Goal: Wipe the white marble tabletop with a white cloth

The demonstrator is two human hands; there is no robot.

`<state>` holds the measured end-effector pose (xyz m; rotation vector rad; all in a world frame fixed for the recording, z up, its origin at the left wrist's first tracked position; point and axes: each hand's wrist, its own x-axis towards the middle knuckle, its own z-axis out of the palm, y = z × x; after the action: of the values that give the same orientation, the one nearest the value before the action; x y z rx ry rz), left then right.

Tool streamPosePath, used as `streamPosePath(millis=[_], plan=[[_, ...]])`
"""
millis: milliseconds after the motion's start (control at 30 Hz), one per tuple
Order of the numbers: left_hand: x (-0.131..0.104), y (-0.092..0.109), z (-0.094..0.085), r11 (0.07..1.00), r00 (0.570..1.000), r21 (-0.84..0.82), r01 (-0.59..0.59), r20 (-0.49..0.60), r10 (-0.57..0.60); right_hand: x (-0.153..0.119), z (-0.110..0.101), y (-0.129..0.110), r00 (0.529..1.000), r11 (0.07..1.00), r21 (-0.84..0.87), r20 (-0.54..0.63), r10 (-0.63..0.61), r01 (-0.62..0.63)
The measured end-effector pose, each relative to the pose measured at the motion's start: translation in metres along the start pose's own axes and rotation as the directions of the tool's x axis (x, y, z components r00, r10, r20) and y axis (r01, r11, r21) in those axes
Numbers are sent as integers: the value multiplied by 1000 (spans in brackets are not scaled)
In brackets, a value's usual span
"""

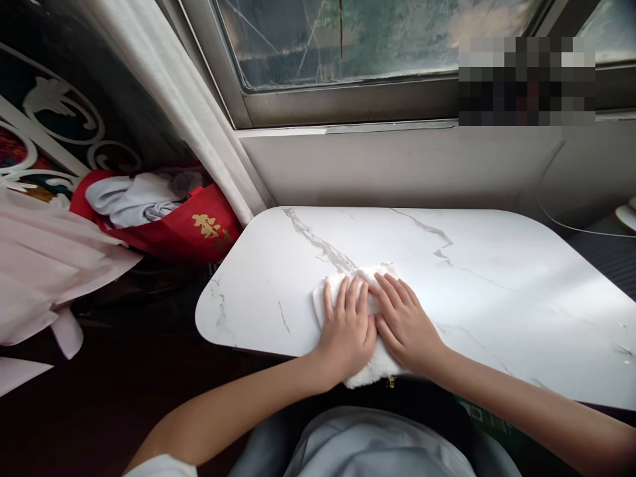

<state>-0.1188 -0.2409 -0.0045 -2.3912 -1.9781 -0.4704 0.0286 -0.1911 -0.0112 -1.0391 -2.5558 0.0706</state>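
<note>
A fluffy white cloth (365, 376) lies on the white marble-patterned table (258, 285), its near edge hanging slightly over the table's front. My left hand (346, 331) rests flat on the left part of the cloth, fingers stretched out and pointing away from me. Beside it, my right hand (405, 321) is also pressed flat on the cloth with its fingers extended. The thumbs of both hands are close together over the cloth's middle. Grey veins run across the tabletop around the cloth.
A red bag (183, 225) with gold lettering holds light grey fabric left of the table. Pink cloth (59, 265) hangs further left. A white curtain (173, 99) falls beside the window (348, 46). A thin cable (561, 225) runs behind the table's right end.
</note>
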Motion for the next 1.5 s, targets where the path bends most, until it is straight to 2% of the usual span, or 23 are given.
streamPosePath(millis=[167, 367, 467, 567, 767, 900, 1067, 1300, 1500], plan=[[-9, 11, 1, 999, 999, -5, -47, 10, 48, -17, -4, 2, 999, 1000, 17, -25, -24, 25], [5, 8, 2, 999, 998, -21, -50, 41, 51, -5, -2, 10, 1000, 1000, 16, -15, -14, 14], [28, 2, 4, 1000, 997, -26, -13, 76, 15, 14, 1, 22, 1000, 1000, -2, -9, 16, -16], [64, -8, 10, 999, 996, -31, 30, 91, -27, 43, 7, 43, 999, 999, -16, -24, 48, -48], [142, -32, 27, 994, 994, -31, 108, 28, -107, 113, 21, 95, 995, 999, 28, -83, 47, -45], [179, -42, 33, 987, 987, -28, 158, -2, -158, 146, 28, 118, 994, 997, 50, -91, 62, -58], [205, -51, 38, 989, 989, -36, 146, -16, -147, 165, 34, 134, 985, 993, 46, -130, 110, -105], [229, -59, 42, 987, 988, -51, 154, -7, -154, 181, 38, 146, 978, 989, 50, -152, 144, -138], [246, -67, 42, 993, 994, -52, 107, 16, -106, 189, 41, 154, 973, 986, -10, -166, 162, -166]])
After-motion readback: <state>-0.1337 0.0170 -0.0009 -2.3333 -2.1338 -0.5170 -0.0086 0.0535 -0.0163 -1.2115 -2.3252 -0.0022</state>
